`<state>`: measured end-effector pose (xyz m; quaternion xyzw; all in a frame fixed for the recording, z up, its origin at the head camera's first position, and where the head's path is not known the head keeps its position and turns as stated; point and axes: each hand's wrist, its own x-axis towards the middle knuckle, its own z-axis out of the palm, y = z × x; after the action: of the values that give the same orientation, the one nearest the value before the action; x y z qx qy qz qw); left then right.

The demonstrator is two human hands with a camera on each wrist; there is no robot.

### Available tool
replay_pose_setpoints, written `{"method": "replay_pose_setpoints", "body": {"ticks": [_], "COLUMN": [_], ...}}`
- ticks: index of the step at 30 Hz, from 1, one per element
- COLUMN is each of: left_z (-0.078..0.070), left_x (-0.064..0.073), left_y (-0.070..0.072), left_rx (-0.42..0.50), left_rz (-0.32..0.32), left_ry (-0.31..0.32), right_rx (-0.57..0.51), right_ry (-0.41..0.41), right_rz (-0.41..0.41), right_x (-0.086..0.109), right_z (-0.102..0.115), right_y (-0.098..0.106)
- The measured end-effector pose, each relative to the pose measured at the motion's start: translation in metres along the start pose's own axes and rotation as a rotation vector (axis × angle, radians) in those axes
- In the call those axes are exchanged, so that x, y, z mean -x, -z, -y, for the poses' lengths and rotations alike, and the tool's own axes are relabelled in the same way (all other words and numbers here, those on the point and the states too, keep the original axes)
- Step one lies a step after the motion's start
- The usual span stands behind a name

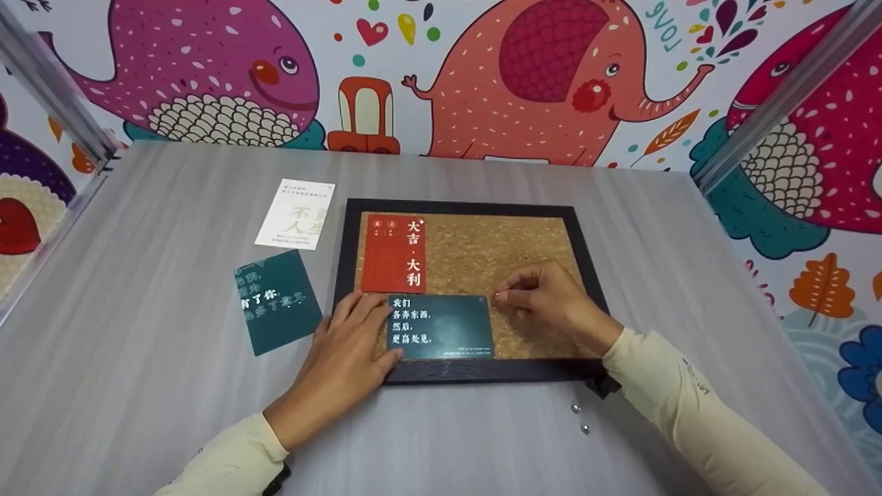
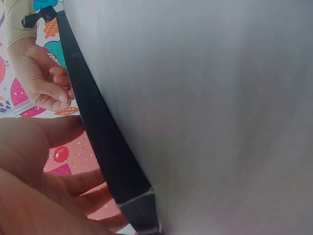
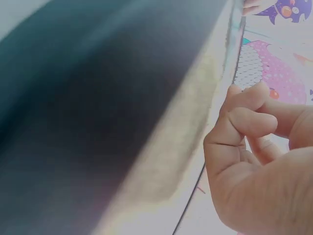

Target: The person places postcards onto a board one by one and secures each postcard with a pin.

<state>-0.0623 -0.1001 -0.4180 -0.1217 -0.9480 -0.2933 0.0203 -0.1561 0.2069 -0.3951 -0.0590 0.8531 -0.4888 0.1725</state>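
Note:
A cork board (image 1: pixel 530 248) in a black frame lies on the table. My left hand (image 1: pixel 355 337) rests on the frame's left side, fingers spread, with fingertips and thumb at the left edge of a dark green card (image 1: pixel 448 337) with white writing. This card lies along the lower part of the cork. Near the card's upper right corner, my right hand (image 1: pixel 544 296) pinches a tiny thumbtack (image 1: pixel 497 296), mostly hidden by the fingertips. Above the green card is an upright red card (image 1: pixel 393 258), with a silver thumbtack (image 1: pixel 422 221) in its upper right corner.
Left of the board lie a white card (image 1: pixel 296 213) and another dark green card (image 1: pixel 279 303). Two loose silver thumbtacks (image 1: pixel 575 408) are on the table below the frame's right end. A wall printed with cartoon elephants (image 1: pixel 537 69) stands behind the table.

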Motion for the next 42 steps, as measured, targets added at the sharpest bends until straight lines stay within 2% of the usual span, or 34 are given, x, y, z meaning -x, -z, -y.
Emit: {"method": "replay_pose_setpoints", "body": {"ticks": [6, 17, 27, 42], "left_z": [0.001, 0.001, 0.001, 0.000], "left_x": [0.001, 0.001, 0.001, 0.000], "left_y": [0.001, 0.000, 0.001, 0.000], "left_rx": [-0.002, 0.009, 0.008, 0.005], "left_rz": [0.005, -0.008, -0.001, 0.002], "left_ry": [0.006, -0.005, 0.003, -0.002], "right_rx": [-0.007, 0.041, 0.072, 0.067], "right_ry": [0.014, 0.026, 0.038, -0.058], "right_rz": [0.032, 0.098, 0.102, 0.081], "right_x": [-0.005, -0.016, -0.018, -0.021], "right_z": [0.008, 0.005, 0.010, 0.013], "right_y": [-0.004, -0.011, -0.012, -0.013]}}
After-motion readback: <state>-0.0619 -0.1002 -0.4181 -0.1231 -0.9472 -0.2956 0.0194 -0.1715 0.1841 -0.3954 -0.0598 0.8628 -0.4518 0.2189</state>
